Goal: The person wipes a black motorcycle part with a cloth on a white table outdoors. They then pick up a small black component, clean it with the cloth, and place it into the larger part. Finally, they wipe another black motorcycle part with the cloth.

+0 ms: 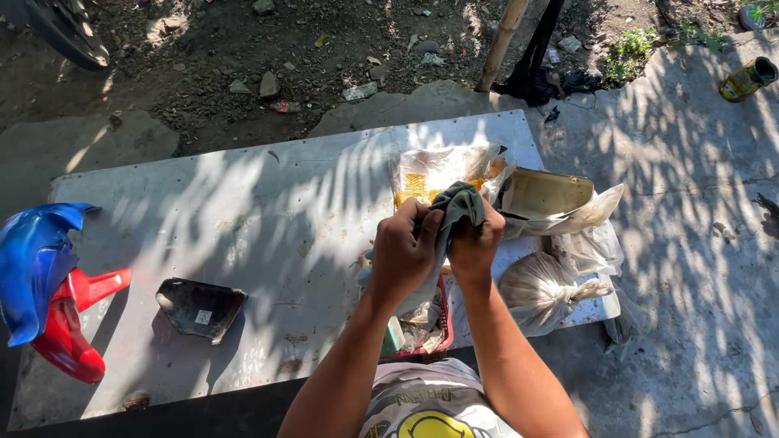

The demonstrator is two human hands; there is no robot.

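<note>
My left hand [403, 253] and my right hand [475, 243] are held close together above the right part of a white table top [268, 203]. Both are closed on a grey-green cloth [459, 204], which bunches up between them and hangs down below my left hand. Under my hands sits a small red tray [445, 320] with bits of clutter in it. Just beyond the cloth lies a clear plastic bag with yellow contents [426, 180].
A tan flat box in a plastic bag [548, 196] and a tied clear bag [540, 288] lie at the table's right end. A dark plastic panel [199, 307] rests left of centre. Blue [32, 259] and red [69, 324] motorcycle fairing pieces overhang the left edge. Dirt and concrete surround the table.
</note>
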